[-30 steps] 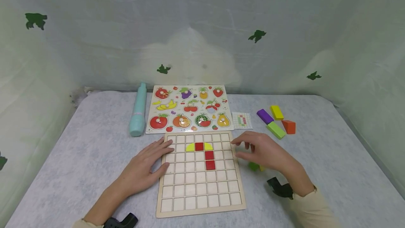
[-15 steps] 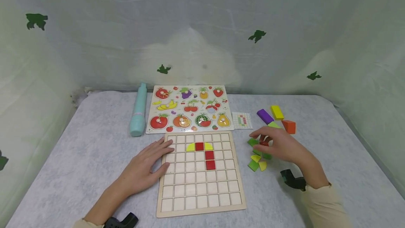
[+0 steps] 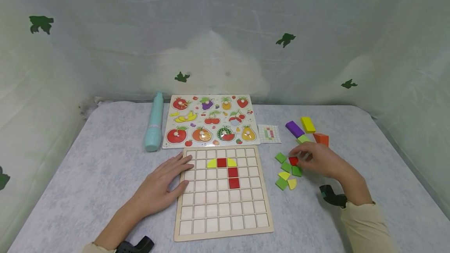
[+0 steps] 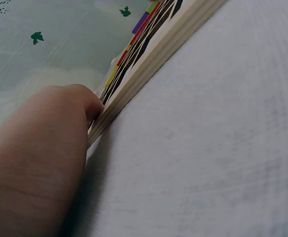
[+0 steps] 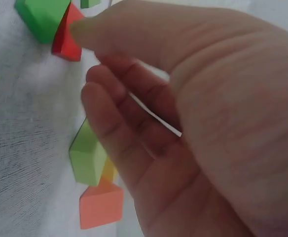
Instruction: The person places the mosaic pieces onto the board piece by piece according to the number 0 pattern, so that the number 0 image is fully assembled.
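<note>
The left hand [image 3: 159, 188] lies flat with straight fingers on the left edge of the wooden grid board [image 3: 223, 227], pressing it against the table [image 3: 105, 175]; the left wrist view shows the palm against the board's side. The board already carries two yellow quarter-round pieces and three red squares, just beyond the left fingertips.

The right hand [image 3: 321, 162] is out to the right of the board, over a small cluster of loose tiles. Its fingers are loosely bent, and the fingertips touch a red tile [image 3: 293, 161] lying on the table among green tiles [image 3: 286, 166] and yellow ones; whether it is pinched yet I cannot tell. In the right wrist view the thumb tip sits on the red tile [image 5: 67, 42], beside a green one.

The step in hand looks like picking the next red piece. The next move would call for closing thumb and forefinger on its edges without dragging the touching green neighbours, then lifting it clear.

Larger blocks [image 3: 294, 129] lie just beyond the right hand.
</note>
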